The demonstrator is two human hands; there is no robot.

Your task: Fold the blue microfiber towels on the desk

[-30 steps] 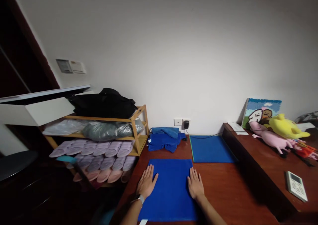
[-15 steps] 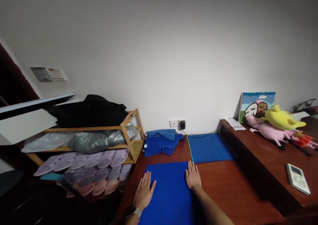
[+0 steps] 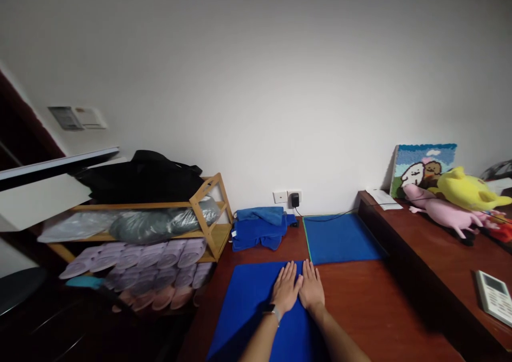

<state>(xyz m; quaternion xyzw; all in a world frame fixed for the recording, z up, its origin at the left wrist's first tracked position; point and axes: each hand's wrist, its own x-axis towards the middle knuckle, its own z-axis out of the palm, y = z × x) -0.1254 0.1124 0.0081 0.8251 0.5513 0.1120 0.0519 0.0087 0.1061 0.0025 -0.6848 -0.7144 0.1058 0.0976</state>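
A bright blue cloth (image 3: 244, 298) lies spread flat on the brown wooden table. My left hand (image 3: 286, 287), with a watch at the wrist, rests palm down on it near its far right corner. Right beside it, my right hand (image 3: 312, 287) lies flat along the cloth's right edge, fingers stretched out. The two hands almost touch at the thumbs. Beyond the hands, a second blue cloth (image 3: 344, 239) with a green edge lies flat by the wall. To its left sits a loosely heaped pile of blue cloths (image 3: 260, 231).
A wooden rack (image 3: 218, 218) with several pairs of slippers (image 3: 160, 255) and a black bag (image 3: 144, 181) stands at left. On the raised ledge at right are plush toys (image 3: 460, 191), a picture (image 3: 424, 165) and a white remote (image 3: 495, 297). A black plug (image 3: 295, 199) trails a cable.
My left hand has moved right across the cloth, from its left edge to beside my right hand. The right hand has stayed nearly still at the right edge.
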